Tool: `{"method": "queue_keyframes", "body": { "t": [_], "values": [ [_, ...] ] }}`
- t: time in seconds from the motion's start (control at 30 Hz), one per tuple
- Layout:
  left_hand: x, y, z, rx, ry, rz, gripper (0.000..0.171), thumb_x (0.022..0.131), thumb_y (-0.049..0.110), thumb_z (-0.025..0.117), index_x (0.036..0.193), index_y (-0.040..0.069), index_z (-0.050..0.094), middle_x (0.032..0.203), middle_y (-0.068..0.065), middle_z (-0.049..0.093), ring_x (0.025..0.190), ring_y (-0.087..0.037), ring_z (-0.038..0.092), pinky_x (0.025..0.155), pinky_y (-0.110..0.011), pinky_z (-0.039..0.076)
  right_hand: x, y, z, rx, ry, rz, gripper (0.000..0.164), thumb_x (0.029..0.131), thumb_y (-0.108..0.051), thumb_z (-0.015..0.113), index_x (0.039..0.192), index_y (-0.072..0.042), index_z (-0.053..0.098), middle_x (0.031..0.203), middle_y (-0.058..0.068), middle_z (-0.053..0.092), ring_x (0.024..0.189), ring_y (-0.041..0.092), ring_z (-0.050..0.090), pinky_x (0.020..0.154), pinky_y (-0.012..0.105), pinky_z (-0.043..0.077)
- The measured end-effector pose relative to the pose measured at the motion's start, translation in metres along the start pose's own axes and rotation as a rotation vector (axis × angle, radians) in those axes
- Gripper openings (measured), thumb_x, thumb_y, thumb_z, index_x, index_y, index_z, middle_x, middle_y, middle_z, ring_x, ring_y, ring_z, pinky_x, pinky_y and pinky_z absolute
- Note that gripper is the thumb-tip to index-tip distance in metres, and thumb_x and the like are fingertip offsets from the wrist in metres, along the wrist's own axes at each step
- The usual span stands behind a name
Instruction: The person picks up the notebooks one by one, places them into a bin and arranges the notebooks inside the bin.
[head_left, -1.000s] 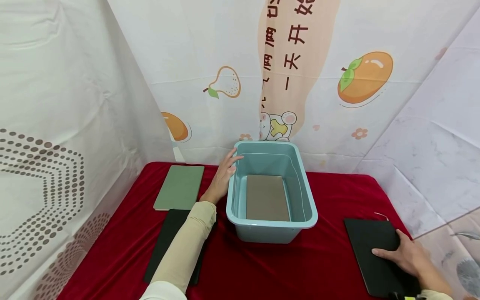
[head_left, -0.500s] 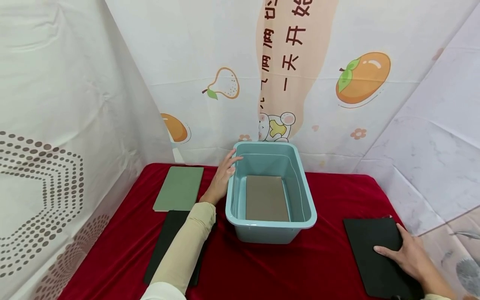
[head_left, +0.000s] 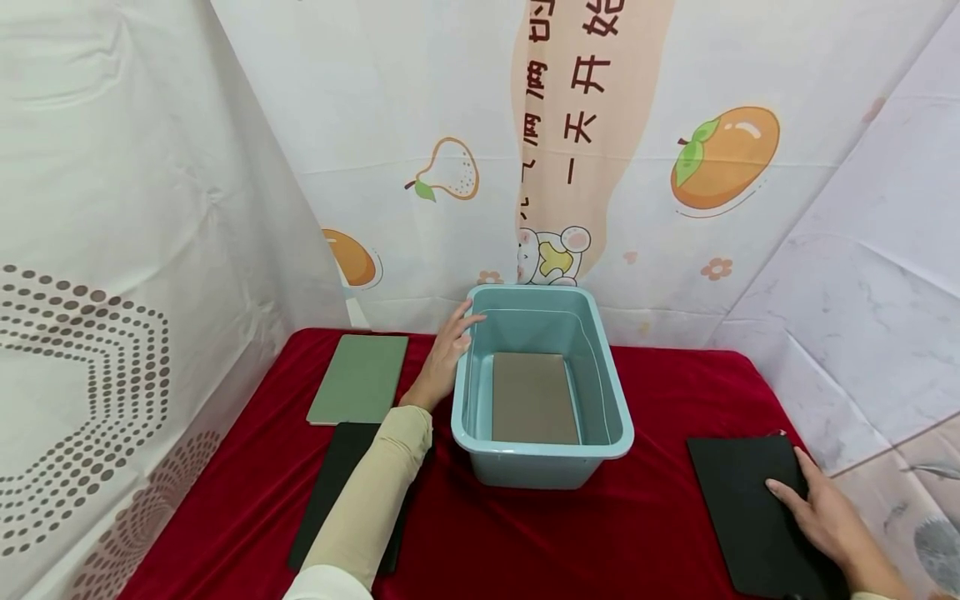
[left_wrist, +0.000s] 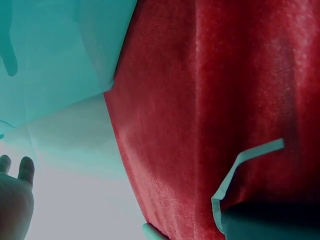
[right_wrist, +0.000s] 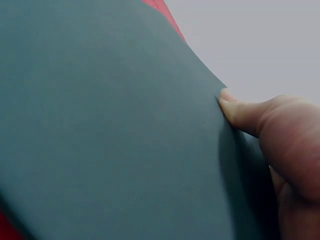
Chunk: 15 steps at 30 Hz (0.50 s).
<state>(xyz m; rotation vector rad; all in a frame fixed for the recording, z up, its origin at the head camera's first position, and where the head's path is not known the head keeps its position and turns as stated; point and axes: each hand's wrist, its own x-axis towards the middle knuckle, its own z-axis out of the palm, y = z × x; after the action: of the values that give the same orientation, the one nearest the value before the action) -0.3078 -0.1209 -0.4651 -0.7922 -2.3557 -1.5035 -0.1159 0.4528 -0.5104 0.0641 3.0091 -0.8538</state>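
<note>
- While the black notebook (head_left: 750, 517) lies at the right of the worktop (head_left: 637, 533), its position unchanged from half a second earlier, the thumb of the right hand (head_left: 832, 512) has shifted toward its right edge.
- Right grip: nearly closed, pinching the notebook's edge; most fingers are hidden, and the wrist view crops the hand.
- Left hand (head_left: 444, 358): unchanged, at the left rim of the blue bin (head_left: 546, 467). Grip loosely open, holding nothing visible; rim contact cannot be confirmed.
- Second black notebook (head_left: 337, 479): partly covered by the left sleeve (head_left: 360, 512).
</note>
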Motion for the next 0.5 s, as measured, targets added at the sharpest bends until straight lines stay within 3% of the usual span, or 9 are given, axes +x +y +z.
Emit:
{"method": "queue_keyframes", "body": {
  "t": [0.2,0.4,0.47,0.5],
  "values": [
    [0.0021,-0.0020,-0.0006,0.014,-0.005,0.011,0.052,0.110,0.036,0.026,0.149,0.011,0.049,0.172,0.007,0.017,0.158,-0.025,0.018,0.120,-0.066,0.022,-0.0007,-0.0006,0.0001,0.004,0.051,-0.061,0.079,0.110,-0.028,0.044,0.153,0.020,0.000,0.146,0.057,0.014,0.137,0.073,0.015,0.111,0.077,0.014],
    [0.0021,-0.0025,-0.0022,0.008,0.009,0.014,0.050,0.109,0.028,0.027,0.150,0.012,0.049,0.172,0.004,0.017,0.158,-0.026,0.017,0.120,-0.067,0.020,0.0026,-0.0029,-0.0036,0.023,0.077,-0.114,0.076,0.111,-0.026,0.043,0.155,0.019,-0.001,0.148,0.056,0.012,0.143,0.069,0.007,0.123,0.059,-0.008],
    [0.0018,-0.0025,-0.0013,0.002,0.004,0.013,0.049,0.109,0.025,0.027,0.151,0.011,0.048,0.172,0.004,0.016,0.158,-0.026,0.017,0.120,-0.067,0.020,0.0027,-0.0031,-0.0047,0.028,0.073,-0.113,0.077,0.111,-0.026,0.042,0.155,0.017,-0.003,0.149,0.056,0.011,0.145,0.067,0.005,0.123,0.059,-0.009],
    [0.0016,-0.0025,-0.0006,0.002,0.002,0.011,0.049,0.109,0.024,0.027,0.151,0.012,0.048,0.172,0.004,0.016,0.158,-0.026,0.016,0.120,-0.067,0.020,0.0025,-0.0030,-0.0047,0.031,0.081,-0.120,0.076,0.110,-0.025,0.043,0.156,0.016,-0.002,0.149,0.055,0.012,0.149,0.060,0.000,0.126,0.052,-0.011]
  ]
}}
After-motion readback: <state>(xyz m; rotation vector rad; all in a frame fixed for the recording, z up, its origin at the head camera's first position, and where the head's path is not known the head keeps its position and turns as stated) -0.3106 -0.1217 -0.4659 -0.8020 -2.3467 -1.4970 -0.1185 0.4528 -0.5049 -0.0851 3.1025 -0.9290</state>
